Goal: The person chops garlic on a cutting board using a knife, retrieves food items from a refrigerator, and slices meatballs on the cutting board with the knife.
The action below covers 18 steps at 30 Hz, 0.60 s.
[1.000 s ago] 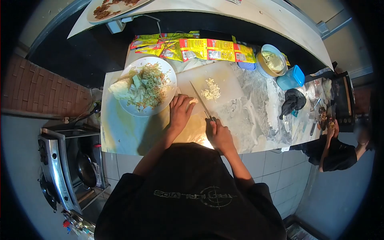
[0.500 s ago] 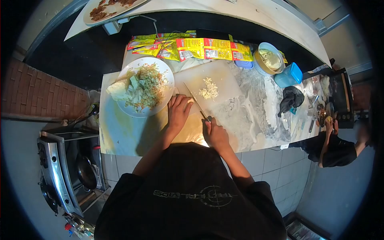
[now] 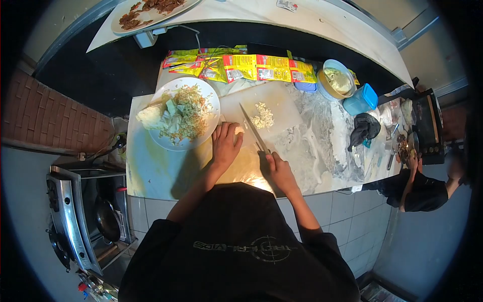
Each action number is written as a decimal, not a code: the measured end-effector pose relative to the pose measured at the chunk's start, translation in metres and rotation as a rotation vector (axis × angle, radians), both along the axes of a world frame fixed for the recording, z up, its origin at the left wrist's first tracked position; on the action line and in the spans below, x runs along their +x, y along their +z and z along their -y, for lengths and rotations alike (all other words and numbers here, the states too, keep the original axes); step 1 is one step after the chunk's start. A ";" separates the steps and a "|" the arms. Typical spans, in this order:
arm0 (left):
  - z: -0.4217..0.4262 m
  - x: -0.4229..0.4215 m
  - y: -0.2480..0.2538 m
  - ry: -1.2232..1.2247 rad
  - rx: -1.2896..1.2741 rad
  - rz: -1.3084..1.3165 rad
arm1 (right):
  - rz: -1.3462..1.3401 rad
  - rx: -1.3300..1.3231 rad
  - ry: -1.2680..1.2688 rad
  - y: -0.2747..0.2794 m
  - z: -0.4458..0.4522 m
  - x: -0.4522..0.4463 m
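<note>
In the head view my right hand [image 3: 280,172] is closed around the handle of a kitchen knife [image 3: 254,127], its blade pointing away and slightly left over the white cutting board [image 3: 287,103]. My left hand [image 3: 226,144] rests at the board's near left edge, fingers bent and together against a small pale piece [image 3: 239,130], mostly covered and too small to identify. Finely chopped pale bits [image 3: 262,117] lie in a heap on the board, right of the blade. Left of the board, a white plate [image 3: 215,103] carries shredded vegetables [image 3: 193,113] and a pale cabbage piece [image 3: 150,117].
Yellow-and-red sachets [image 3: 274,68] line the back of the counter. A bowl with pale contents [image 3: 338,80], a blue-lidded container [image 3: 361,99] and a black bag [image 3: 365,130] stand at right. Another person [image 3: 425,191] works at far right. A stove [image 3: 75,216] is at left.
The knife has shifted right and away from my left fingers, its blade now showing broader. My right hand has moved right and slightly nearer my body. My left hand stays about where it was.
</note>
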<state>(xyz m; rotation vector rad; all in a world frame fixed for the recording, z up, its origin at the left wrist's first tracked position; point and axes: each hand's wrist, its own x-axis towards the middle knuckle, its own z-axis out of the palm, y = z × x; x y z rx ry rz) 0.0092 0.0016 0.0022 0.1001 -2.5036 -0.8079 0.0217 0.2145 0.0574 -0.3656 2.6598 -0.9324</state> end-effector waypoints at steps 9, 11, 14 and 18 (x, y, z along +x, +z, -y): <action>-0.009 -0.024 0.003 0.072 -0.047 0.028 | 0.094 -0.130 -0.085 0.004 -0.004 -0.002; -0.010 -0.028 -0.006 0.065 0.010 0.038 | 0.127 -0.099 -0.096 0.002 -0.004 -0.001; -0.008 -0.026 -0.005 0.029 0.042 -0.020 | 0.085 -0.076 -0.092 -0.002 -0.004 0.001; -0.007 -0.024 -0.003 0.009 0.060 -0.008 | 0.068 -0.013 -0.074 -0.002 -0.001 0.004</action>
